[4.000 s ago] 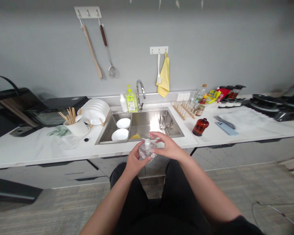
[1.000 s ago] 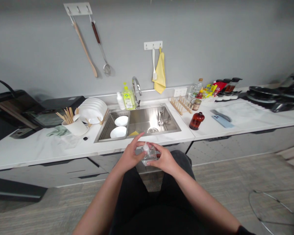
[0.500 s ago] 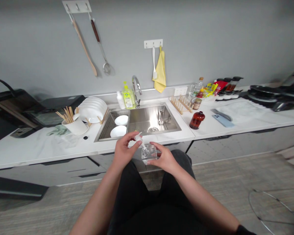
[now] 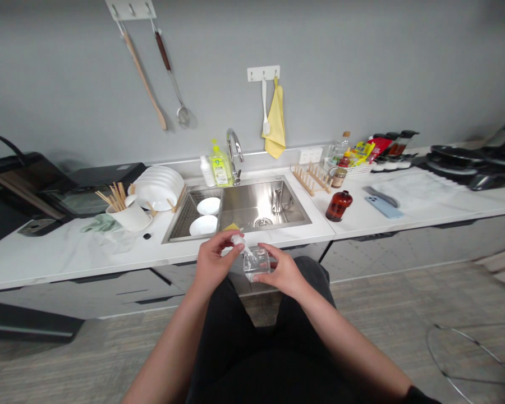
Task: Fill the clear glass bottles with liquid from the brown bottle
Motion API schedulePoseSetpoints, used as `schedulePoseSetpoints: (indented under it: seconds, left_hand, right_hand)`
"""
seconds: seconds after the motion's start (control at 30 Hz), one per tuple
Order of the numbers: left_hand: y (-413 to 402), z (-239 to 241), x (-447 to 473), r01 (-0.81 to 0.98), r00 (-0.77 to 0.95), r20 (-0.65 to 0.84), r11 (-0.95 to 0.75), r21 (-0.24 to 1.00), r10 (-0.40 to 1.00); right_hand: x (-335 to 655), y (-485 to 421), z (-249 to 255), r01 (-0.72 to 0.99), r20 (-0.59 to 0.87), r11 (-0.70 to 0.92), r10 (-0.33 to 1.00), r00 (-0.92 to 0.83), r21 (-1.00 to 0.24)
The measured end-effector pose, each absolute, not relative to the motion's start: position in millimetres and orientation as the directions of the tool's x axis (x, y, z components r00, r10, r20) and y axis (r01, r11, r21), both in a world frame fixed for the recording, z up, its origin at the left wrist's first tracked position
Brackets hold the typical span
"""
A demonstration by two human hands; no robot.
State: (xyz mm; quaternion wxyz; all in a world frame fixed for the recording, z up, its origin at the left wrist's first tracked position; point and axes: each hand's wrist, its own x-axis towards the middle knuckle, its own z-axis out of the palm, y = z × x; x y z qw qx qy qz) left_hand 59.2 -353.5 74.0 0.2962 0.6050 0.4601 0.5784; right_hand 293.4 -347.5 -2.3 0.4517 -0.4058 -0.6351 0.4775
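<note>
My right hand (image 4: 280, 272) grips a small clear bottle (image 4: 257, 262) in front of my lap. My left hand (image 4: 212, 261) pinches the bottle's white pump top (image 4: 238, 241), lifted up and to the left, with its thin tube still slanting down into the bottle's neck. Both hands are held just before the counter's front edge, below the steel sink (image 4: 261, 209).
Two white bowls (image 4: 205, 216) sit in the sink's left rack, and a yellow sponge (image 4: 231, 227) lies at its front. Stacked plates (image 4: 157, 188), a chopstick cup (image 4: 128, 215), soap bottles (image 4: 219, 167), a brown jar (image 4: 338, 205) and a phone (image 4: 382, 206) sit on the counter.
A second ago the pump top sat on the bottle under my left fingers. It has since come off and been lifted up and left, its tube trailing in the neck.
</note>
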Motion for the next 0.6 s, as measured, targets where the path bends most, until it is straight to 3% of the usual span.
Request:
schedulePoseSetpoints:
  seconds: [0.23,0.6]
  left_hand:
    - [-350.6,67.5,53.4,0.106,-0.091,0.358,-0.349,0.931,0.929]
    - [-357.0,67.8,48.9,0.267,-0.054,0.418,-0.391,0.881,0.907]
  right_hand:
    - [293.0,-345.7,-3.6,0.144,0.200,0.243,0.944,-0.263,-0.959]
    - [286.5,-342.9,-4.5,0.199,0.229,0.282,0.940,-0.254,-0.938]
